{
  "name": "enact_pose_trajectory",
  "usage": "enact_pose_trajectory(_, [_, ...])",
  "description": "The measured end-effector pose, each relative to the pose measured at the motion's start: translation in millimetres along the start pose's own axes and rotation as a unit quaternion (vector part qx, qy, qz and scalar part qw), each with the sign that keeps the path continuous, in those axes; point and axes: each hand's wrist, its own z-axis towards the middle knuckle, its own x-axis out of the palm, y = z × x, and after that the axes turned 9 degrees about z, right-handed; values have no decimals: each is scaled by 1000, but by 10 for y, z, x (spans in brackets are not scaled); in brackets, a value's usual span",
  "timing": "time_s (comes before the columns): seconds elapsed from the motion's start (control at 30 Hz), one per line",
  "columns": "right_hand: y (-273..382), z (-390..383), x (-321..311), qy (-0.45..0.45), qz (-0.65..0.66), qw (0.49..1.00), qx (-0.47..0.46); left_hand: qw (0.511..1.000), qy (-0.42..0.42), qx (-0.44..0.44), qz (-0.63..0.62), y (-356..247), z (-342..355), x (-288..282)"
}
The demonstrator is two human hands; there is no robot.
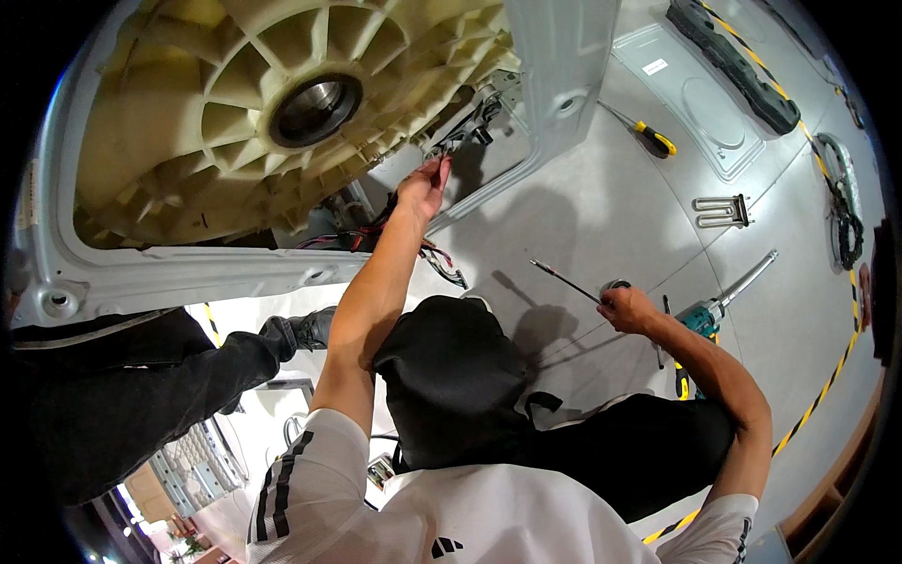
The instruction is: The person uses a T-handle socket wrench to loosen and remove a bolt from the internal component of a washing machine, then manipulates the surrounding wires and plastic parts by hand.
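Note:
The open back of a washing machine cabinet (pixel 550 85) shows a cream ribbed tub (pixel 225 103) with a dark-rimmed round metal bearing hub (pixel 318 108). My left hand (pixel 425 188) reaches in below the tub's right side, fingers pinched together by a dark metal fitting (pixel 465 132). What lies between those fingertips is too small to make out. Loose coloured wires (pixel 442 263) hang under my left wrist. Out to the right, my right hand (pixel 629 310) is closed round a long thin-shafted driver (pixel 567 281), its tip angled up to the left, above the floor. Fingers hide most of its handle.
On the floor to the right are a yellow-handled screwdriver (pixel 655 139), a heating element (pixel 722 211), a green power tool (pixel 700 320) and a grey panel (pixel 691 94). Black-and-yellow tape (pixel 836 376) runs behind them. Another person's dark-trousered leg (pixel 169 385) is at left.

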Motion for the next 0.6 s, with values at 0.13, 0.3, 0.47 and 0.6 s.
enact_pose_trajectory(0.13, [31,-10,-12,5,-14,1000,0,998,-31,39,-41,31,20,48])
enact_pose_trajectory(0.3, [46,-27,-32,10,-10,1000,3,995,-42,92,-12,90,-13,118])
enact_pose_trajectory(0.47, [12,-29,-20,3,-15,1000,6,993,-40,64,94,23,-138,155])
enact_pose_trajectory(0.6, [18,-11,-20,5,-13,1000,2,996,-8,46,79,-7,-104,53])
